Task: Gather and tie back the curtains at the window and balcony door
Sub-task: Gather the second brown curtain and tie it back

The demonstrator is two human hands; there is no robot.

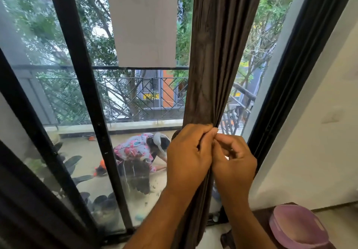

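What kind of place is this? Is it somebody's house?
Probably a home, a room by a balcony. Two hands, the left hand and right hand, bunch a brown curtain at a black-framed glass door. Outside are a balcony railing and potted plants.

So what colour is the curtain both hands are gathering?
Dark brown, plain with no pattern. The curtain shows clearly in the head view, the only one.
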